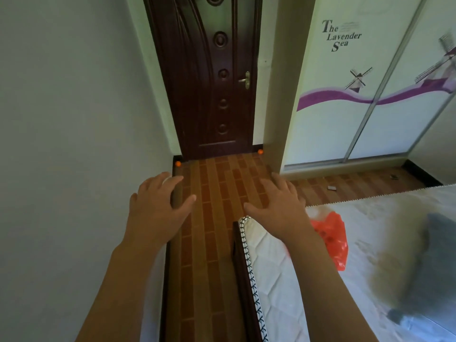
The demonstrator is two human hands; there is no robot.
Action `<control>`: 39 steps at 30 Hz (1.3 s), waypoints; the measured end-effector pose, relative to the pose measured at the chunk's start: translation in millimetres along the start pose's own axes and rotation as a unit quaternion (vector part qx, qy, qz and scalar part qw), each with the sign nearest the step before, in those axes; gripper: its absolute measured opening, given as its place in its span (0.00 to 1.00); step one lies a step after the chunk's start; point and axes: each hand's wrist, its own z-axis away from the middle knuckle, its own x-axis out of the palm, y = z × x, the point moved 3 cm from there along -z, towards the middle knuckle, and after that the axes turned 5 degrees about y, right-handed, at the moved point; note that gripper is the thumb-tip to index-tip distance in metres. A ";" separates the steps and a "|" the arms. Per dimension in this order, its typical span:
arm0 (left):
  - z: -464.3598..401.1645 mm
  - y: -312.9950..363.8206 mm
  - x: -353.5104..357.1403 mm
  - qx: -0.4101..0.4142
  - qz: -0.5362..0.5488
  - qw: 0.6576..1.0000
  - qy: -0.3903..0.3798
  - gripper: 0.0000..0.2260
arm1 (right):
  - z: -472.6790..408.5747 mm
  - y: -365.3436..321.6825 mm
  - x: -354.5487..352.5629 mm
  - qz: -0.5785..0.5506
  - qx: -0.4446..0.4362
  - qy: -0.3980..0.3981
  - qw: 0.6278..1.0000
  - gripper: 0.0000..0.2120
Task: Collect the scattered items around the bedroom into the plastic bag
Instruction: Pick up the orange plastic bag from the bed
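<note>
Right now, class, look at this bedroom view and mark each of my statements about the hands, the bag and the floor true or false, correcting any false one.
1. Both hands are empty with fingers spread. True: the left hand and right hand hold nothing.
2. The orange plastic bag lies on the floor. False: it lies on the mattress.
3. Two small orange balls sit at the foot of the door. True: one at the left corner, one at the right.
4. The dark wooden door stands open. False: it is shut.
5. A small flat item lies on the floor before the wardrobe. True.
</note>
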 end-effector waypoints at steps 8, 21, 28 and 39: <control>-74.9 19.7 40.2 0.001 0.024 1.000 0.008 0.31 | -96.9 18.3 16.0 -0.040 -0.030 -0.004 0.999 0.34; -205.4 -17.3 106.7 0.059 0.054 0.997 0.003 0.27 | -212.8 17.1 61.5 -0.040 -0.015 0.000 0.999 0.34; -319.9 -56.9 142.5 0.078 0.054 0.995 -0.022 0.22 | -313.3 -20.7 99.8 0.027 0.017 -0.008 0.999 0.28; -468.6 -107.1 170.8 0.102 0.077 0.990 -0.060 0.21 | -436.1 -86.8 141.8 0.021 0.053 0.005 0.998 0.17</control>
